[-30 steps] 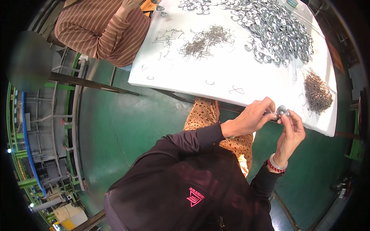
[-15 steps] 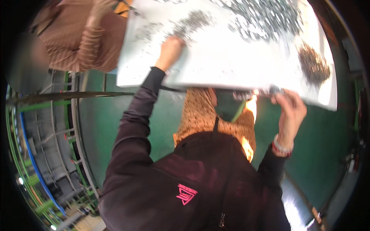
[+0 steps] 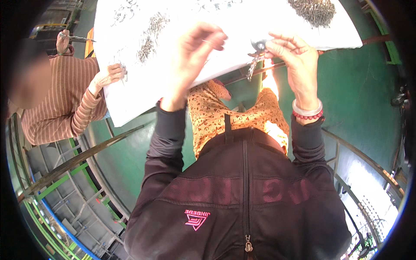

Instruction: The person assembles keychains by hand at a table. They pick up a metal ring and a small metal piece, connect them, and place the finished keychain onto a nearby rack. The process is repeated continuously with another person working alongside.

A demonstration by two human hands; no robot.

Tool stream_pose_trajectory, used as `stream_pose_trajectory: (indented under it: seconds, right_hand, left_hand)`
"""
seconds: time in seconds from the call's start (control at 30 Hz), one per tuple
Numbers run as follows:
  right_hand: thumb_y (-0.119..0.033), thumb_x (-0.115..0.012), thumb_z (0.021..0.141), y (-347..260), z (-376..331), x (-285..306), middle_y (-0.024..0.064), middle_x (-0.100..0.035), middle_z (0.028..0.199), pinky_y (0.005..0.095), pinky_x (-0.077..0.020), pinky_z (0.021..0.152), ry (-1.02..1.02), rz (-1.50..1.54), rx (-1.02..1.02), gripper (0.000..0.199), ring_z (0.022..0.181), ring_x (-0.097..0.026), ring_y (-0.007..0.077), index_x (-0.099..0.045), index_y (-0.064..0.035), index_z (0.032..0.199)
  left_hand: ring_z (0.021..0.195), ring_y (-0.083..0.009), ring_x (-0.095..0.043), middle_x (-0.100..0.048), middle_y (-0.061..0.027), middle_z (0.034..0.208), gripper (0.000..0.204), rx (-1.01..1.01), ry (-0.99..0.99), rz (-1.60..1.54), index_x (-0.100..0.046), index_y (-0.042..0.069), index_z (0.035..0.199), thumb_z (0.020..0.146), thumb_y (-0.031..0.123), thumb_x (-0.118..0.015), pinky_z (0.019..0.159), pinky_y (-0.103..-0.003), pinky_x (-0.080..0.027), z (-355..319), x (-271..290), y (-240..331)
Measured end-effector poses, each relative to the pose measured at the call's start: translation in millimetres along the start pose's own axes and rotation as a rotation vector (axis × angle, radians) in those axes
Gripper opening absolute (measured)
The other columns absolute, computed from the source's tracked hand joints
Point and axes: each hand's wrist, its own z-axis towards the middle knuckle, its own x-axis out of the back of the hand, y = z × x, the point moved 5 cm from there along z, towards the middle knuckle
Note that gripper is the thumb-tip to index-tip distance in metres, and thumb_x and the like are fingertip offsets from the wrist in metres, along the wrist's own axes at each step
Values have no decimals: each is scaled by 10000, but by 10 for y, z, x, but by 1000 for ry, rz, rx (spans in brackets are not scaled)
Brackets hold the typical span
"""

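Observation:
Over the white table's near edge, my right hand [image 3: 299, 65] pinches a small grey metal piece with a rounded end [image 3: 259, 44] between thumb and fingers. A short chain of dark metal links [image 3: 252, 69] hangs below it. To its left, my left hand [image 3: 195, 54] is raised above the table, thumb and fingers drawn together. A thin pale line shows at its fingertips, too small and bright to name. The two hands are apart, facing each other.
On the white table [image 3: 130, 97] lie a heap of thin metal pins [image 3: 314, 12], a scatter of small brownish metal parts [image 3: 151, 37] and loose grey pieces [image 3: 125, 12]. At the left, a person in a striped brown top [image 3: 65, 93] holds a slim metal tool [image 3: 78, 38].
My left hand has lifted from the small parts on the table and moved toward the right hand. My right hand, still pinching the metal piece, has come up and left. The view has turned.

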Motion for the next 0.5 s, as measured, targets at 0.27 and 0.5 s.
stream_pose_trajectory:
  seconds: [0.27,0.5]
  right_hand:
    - [29,-669,774,-64,-53,-58,120,-668,834,261,-517,677,91,-40,84,181,708,-643,158,-631,71,947]
    - [19,-678,787,-87,-72,-86,81,-665,812,226,-523,644,85,-133,88,115,721,-640,116,-662,43,898]
  left_hand:
    - [873,-179,-599,-609,-68,940,121,-45,12,234,-603,42,905,814,100,-657,775,-309,-483,69,-478,-115]
    - [880,-174,-600,-634,-88,911,104,-176,116,281,-593,31,931,829,26,-610,816,-300,-466,24,-591,-72]
